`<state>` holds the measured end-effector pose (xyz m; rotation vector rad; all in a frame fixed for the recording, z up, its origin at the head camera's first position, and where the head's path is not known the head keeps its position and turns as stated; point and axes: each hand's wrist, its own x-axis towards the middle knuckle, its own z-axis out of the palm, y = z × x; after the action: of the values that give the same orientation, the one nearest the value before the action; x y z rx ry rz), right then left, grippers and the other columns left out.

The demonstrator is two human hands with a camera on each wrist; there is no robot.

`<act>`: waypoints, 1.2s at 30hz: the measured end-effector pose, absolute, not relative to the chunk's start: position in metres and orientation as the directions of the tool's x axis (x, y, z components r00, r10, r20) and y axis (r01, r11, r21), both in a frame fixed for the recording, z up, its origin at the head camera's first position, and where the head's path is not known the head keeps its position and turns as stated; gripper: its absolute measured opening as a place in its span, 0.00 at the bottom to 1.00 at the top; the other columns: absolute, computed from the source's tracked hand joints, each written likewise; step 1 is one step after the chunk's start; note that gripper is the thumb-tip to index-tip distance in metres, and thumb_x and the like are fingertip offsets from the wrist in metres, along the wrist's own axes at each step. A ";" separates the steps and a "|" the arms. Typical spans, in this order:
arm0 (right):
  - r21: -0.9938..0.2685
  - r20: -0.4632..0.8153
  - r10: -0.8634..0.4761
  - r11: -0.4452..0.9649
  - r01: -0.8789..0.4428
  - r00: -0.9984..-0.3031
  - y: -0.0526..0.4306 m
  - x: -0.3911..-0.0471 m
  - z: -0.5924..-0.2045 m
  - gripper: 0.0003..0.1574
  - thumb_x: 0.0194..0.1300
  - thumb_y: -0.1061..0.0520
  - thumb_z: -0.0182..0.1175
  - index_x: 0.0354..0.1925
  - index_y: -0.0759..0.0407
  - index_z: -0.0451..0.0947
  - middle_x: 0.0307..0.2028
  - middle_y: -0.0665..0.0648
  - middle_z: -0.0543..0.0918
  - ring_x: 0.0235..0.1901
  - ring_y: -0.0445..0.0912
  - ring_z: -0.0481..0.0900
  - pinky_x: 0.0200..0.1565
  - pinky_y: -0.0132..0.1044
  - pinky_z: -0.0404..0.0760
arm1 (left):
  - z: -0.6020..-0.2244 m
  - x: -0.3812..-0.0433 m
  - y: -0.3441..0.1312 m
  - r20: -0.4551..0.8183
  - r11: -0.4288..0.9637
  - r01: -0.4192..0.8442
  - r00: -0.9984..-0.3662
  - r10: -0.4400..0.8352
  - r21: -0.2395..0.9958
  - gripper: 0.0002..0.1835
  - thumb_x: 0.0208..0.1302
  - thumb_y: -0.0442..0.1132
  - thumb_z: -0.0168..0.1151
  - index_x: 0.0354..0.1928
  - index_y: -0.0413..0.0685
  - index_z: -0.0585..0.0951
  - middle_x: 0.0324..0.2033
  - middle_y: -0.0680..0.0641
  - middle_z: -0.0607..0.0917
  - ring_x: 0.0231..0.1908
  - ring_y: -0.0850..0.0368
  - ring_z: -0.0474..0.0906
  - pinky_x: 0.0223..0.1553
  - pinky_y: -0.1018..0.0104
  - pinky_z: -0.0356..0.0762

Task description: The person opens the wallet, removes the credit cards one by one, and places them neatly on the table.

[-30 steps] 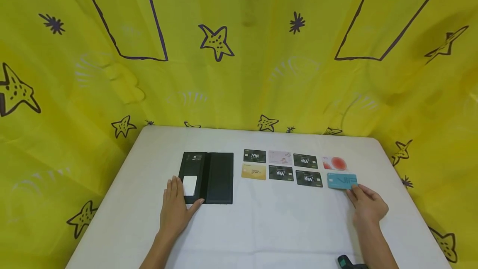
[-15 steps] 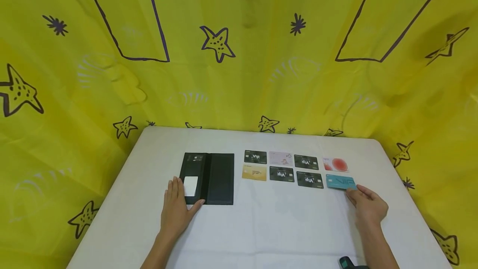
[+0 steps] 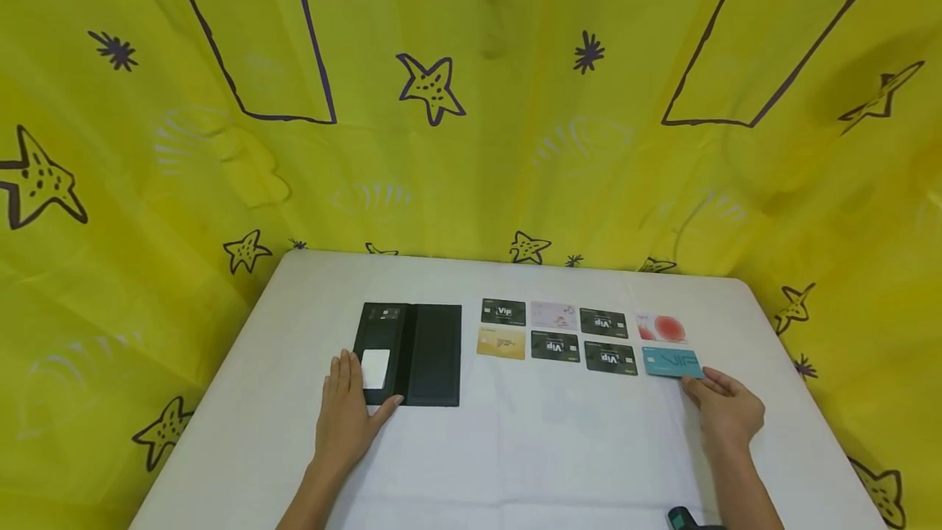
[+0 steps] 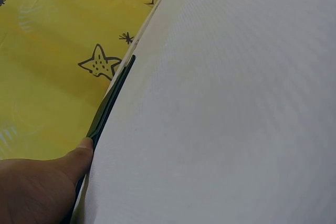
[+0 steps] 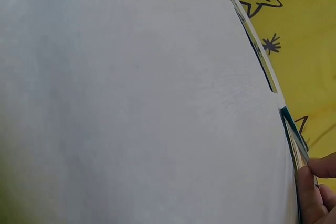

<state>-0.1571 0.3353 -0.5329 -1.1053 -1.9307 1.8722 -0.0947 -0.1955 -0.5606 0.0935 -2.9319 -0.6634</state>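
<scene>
An opened black card wallet (image 3: 434, 354) lies on the table, with a white card (image 3: 375, 369) in its left panel. My left hand (image 3: 346, 411) rests at its lower left, fingers straight along the left side and thumb at the bottom edge; in the left wrist view that thumb touches the wallet (image 4: 113, 98). On the right, my right hand (image 3: 728, 409) pinches the lower right corner of a teal VIP card (image 3: 671, 361). Seen edge-on in the right wrist view, the teal card (image 5: 287, 116) sits at the thumb and fingertips.
Several cards lie in two rows between wallet and teal card, among them a gold card (image 3: 501, 343) and a black VIP card (image 3: 611, 357). A red-and-white card (image 3: 662, 328) lies behind the teal one. A dark device (image 3: 684, 518) shows by the right wrist.
The teal card has shifted slightly left and turned a little in my right fingers, which now cover less of its corner. My left hand stays in place beside the wallet.
</scene>
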 end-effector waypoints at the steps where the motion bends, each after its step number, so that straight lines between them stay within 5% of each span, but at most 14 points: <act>1: -0.932 -0.314 0.648 -0.073 0.354 -0.694 0.335 -0.157 -0.534 0.31 0.59 0.73 0.74 0.60 0.71 0.79 0.24 0.40 0.81 0.25 0.31 0.83 0.33 0.26 0.85 | -0.561 -0.095 -0.196 0.114 0.901 -0.032 -0.989 -0.090 0.432 0.58 0.66 0.58 0.71 0.76 0.18 0.54 0.78 0.22 0.52 0.78 0.26 0.46 0.76 0.34 0.48; 11: -0.911 -0.225 0.650 0.125 0.394 -0.726 0.337 -0.158 -0.536 0.33 0.64 0.67 0.74 0.65 0.72 0.76 0.29 0.39 0.80 0.25 0.28 0.80 0.31 0.23 0.83 | -0.561 -0.096 -0.195 0.127 0.902 -0.028 -0.988 -0.091 0.431 0.58 0.65 0.58 0.71 0.76 0.18 0.54 0.77 0.23 0.53 0.78 0.26 0.46 0.75 0.33 0.49; 18: -0.858 -0.203 0.641 0.249 0.450 -0.741 0.335 -0.160 -0.535 0.32 0.69 0.60 0.71 0.67 0.70 0.76 0.52 0.64 0.84 0.36 0.38 0.79 0.31 0.20 0.79 | -0.561 -0.096 -0.196 0.125 0.898 -0.030 -0.988 -0.094 0.439 0.58 0.65 0.59 0.71 0.76 0.19 0.54 0.78 0.23 0.53 0.78 0.27 0.46 0.76 0.34 0.48; 22: -0.842 -0.217 0.638 0.261 0.472 -0.739 0.332 -0.158 -0.533 0.32 0.71 0.58 0.69 0.68 0.70 0.75 0.61 0.69 0.80 0.42 0.44 0.77 0.31 0.18 0.77 | -0.561 -0.096 -0.196 0.130 0.896 -0.026 -0.987 -0.093 0.443 0.58 0.65 0.58 0.72 0.76 0.18 0.54 0.78 0.23 0.53 0.78 0.27 0.46 0.76 0.34 0.48; 30: -0.857 -0.197 0.632 0.260 0.446 -0.749 0.332 -0.156 -0.531 0.34 0.69 0.59 0.70 0.68 0.70 0.75 0.58 0.69 0.81 0.31 0.30 0.76 0.32 0.18 0.79 | -0.562 -0.097 -0.195 0.161 0.894 -0.008 -0.983 -0.089 0.447 0.59 0.65 0.58 0.72 0.76 0.19 0.54 0.78 0.23 0.53 0.78 0.27 0.47 0.76 0.34 0.48; 36: -0.847 -0.137 0.606 0.339 0.410 -0.783 0.326 -0.156 -0.527 0.33 0.68 0.59 0.70 0.67 0.70 0.76 0.56 0.71 0.82 0.20 0.31 0.78 0.26 0.23 0.80 | -0.563 -0.095 -0.195 0.160 0.895 -0.013 -0.983 -0.094 0.447 0.59 0.63 0.58 0.73 0.76 0.18 0.55 0.77 0.22 0.54 0.78 0.26 0.47 0.76 0.34 0.49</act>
<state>-0.1557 0.3258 -0.5269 -0.9242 -2.3973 1.4245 -0.0951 -0.1953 -0.5627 0.0818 -2.8835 -0.6779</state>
